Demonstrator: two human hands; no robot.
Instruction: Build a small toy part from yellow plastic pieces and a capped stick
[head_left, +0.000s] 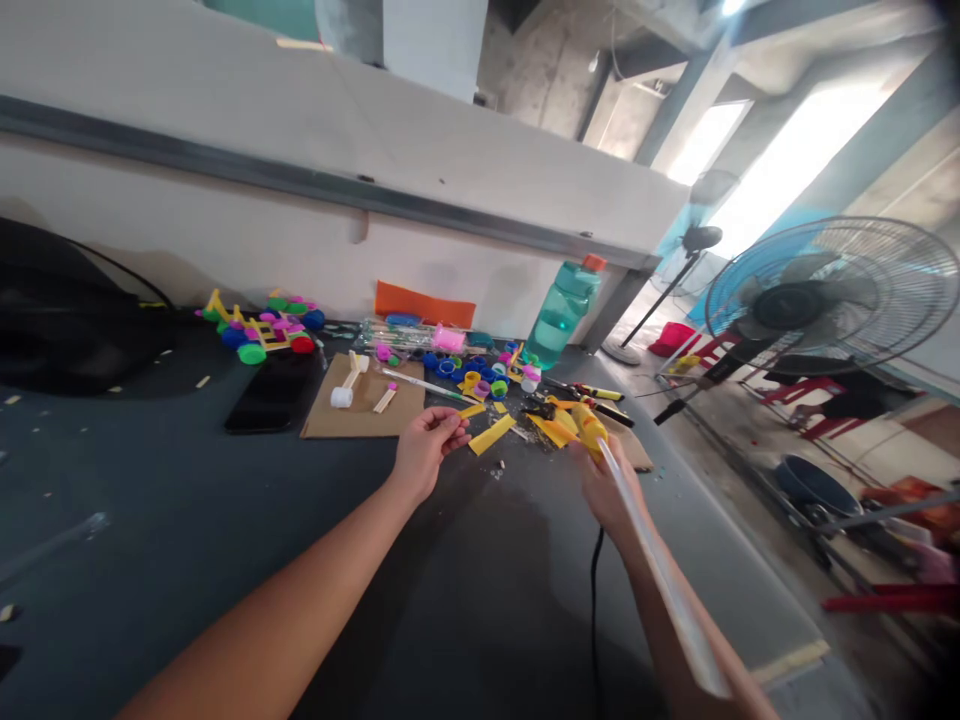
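My left hand (431, 448) is closed in a pinch on a small yellow strip (472, 411). My right hand (611, 485) is wrapped round a yellow hot glue gun (589, 428); a long whitish glue stick (660, 570) sticks out of its back over my forearm. A black cord (596, 600) hangs below that hand. Between the hands lies a larger yellow strip (492, 435), and more yellow pieces (553, 430) lie near the gun's tip. Left of my left hand, a cardboard sheet (360, 405) carries wooden sticks and white caps (342, 397).
Several coloured bottle caps (472, 375) lie behind my hands, beside a teal water bottle (559, 315). Farther left are a black phone (270, 395), small stick-and-cap models (262, 325) and a black bag (67, 310). A standing fan (787, 300) is beyond the table's right edge.
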